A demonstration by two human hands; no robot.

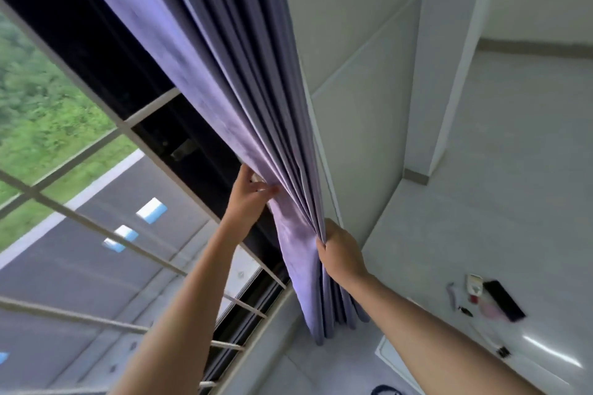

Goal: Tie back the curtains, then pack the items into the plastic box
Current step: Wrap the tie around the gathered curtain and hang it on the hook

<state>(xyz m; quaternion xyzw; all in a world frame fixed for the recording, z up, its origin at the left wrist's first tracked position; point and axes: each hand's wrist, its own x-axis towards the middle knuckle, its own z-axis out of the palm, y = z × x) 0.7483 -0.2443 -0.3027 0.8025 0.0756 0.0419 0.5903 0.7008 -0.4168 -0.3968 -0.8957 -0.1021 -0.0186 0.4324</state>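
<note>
White walls (369, 74), window (64, 144), both hands gripping purple curtain (231, 80)

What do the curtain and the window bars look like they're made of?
Curtain: a thick woven fabric, lilac, matte with a soft velvety sheen; it falls in deep folds and bunches where both hands (left, right) grip it. Bars: probably painted metal, thin, straight and pale with a smooth finish, though blur leaves that open.
</note>
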